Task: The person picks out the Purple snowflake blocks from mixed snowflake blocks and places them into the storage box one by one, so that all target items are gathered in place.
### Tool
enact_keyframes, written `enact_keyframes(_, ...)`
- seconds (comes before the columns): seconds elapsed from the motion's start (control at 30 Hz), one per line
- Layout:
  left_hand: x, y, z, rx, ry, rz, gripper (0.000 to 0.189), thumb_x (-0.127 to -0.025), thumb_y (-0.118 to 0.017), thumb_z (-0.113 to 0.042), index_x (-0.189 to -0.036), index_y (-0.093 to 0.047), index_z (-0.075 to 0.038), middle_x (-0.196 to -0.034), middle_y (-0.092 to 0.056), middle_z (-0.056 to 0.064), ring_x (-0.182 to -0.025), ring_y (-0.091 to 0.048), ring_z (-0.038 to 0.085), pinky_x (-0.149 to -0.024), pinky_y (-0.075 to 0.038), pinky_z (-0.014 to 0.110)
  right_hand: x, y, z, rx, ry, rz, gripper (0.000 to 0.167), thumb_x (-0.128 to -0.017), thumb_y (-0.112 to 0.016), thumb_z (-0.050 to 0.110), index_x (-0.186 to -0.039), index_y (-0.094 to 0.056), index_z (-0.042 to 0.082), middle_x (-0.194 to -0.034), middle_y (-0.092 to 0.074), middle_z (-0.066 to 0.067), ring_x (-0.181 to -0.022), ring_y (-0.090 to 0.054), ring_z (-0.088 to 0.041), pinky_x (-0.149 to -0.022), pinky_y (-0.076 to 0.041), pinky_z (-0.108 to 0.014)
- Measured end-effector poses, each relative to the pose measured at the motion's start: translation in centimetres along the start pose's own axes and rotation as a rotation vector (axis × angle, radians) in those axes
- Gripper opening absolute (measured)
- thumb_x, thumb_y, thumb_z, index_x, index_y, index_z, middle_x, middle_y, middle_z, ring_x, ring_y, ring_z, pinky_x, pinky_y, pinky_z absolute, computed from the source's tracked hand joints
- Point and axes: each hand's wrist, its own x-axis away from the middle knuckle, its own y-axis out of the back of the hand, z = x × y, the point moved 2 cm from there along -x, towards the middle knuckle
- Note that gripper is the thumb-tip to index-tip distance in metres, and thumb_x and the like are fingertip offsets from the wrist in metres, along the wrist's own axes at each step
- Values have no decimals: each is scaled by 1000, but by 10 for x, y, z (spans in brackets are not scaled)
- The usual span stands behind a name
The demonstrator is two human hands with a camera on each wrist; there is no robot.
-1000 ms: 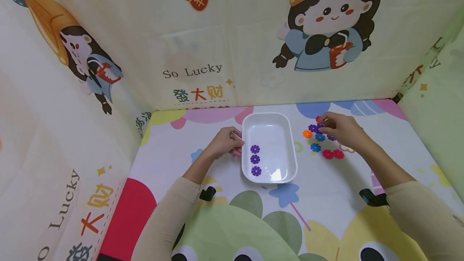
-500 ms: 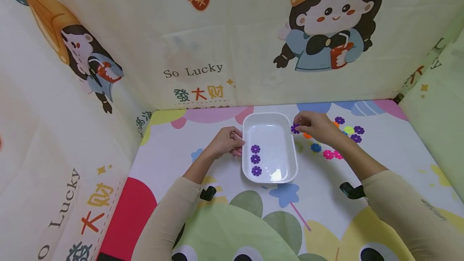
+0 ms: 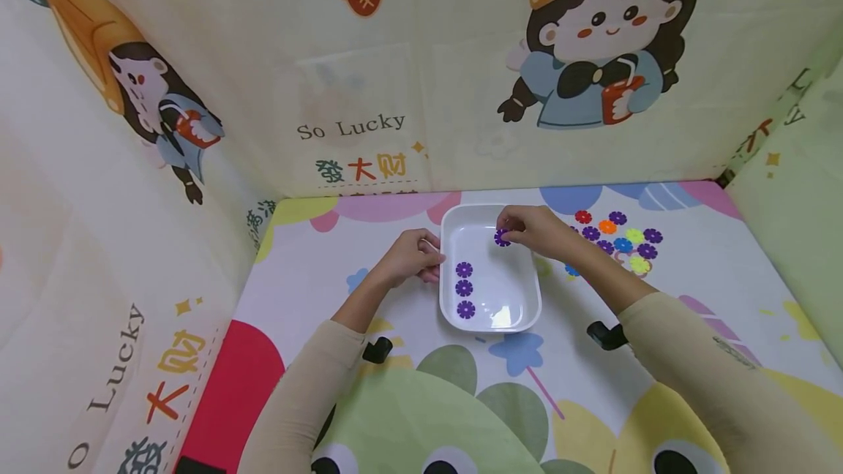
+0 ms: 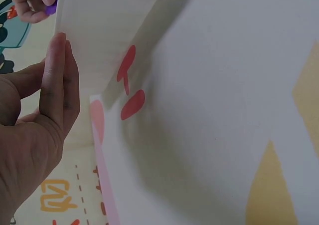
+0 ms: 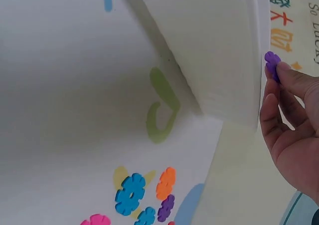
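A white rectangular tray [image 3: 494, 276] stands on the printed tablecloth. Three purple snowflake discs [image 3: 464, 288] lie in a column along its left side. At the tray's left rim, my left hand [image 3: 413, 258] pinches the edge, its fingers [image 4: 52, 80] against the outer wall in the left wrist view. Over the tray's upper right corner, my right hand [image 3: 536, 231] holds another purple snowflake disc [image 3: 502, 238] between thumb and fingertips. The right wrist view shows this held disc [image 5: 272, 65] tilted, just beyond the rim.
Right of the tray, loose snowflake discs lie scattered, among them a red one [image 3: 582, 217], an orange one [image 3: 607, 227], a blue one [image 3: 623, 245] and a yellow one [image 3: 639, 264]. My right forearm covers part of them. A patterned cloth wall [image 3: 461, 152] rises behind the table.
My right hand has moved left from the scattered discs to above the tray, carrying a purple snowflake disc. The left hand and the three discs in the tray have stayed put.
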Motion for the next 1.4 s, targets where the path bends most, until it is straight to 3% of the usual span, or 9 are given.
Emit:
enact_keyframes(0.53, 1, 0, -2, -25, 19, -5, 25, -98, -70, -6, -120, -59, -1, -94, -67, 15, -63, -72, 19, -75, -67, 49, -38, -19, 15, 51, 38, 169, 11, -98, -70, 6, -109, -69, 8, -106, -73, -12, -93, -71, -22, -83, -67, -35)
enact_keyframes(0.93, 0, -1, -3, 3, 16, 12, 25, -98, -69, -4, -119, -57, 1, -91, -68, 16, -61, -72, 19, -75, -67, 52, -61, -27, 29, 73, 28, 253, 9, -96, -71, 5, -105, -70, 9, -102, -74, -10, -87, -68, -19, -75, -62, -25)
enact_keyframes(1.27, 0, -1, -4, 4, 4, 5, 24, -99, -67, -2, -120, -57, 3, -91, -68, 17, -59, -72, 18, -69, -68, 48, -72, -41, 35, 45, -18, 325, 10, -96, -70, 0, -104, -71, 5, -105, -73, -13, -91, -69, -21, -79, -65, -27)
enact_keyframes(1.4, 1, -1, -3, 16, -13, 12, 24, -99, -67, -1, -120, -57, 4, -90, -69, 17, -58, -71, 17, -66, -68, 45, -73, -45, 35, 84, -7, 337, 10, -95, -70, -2, -103, -72, 3, -103, -73, -14, -89, -69, -21, -76, -65, -26)
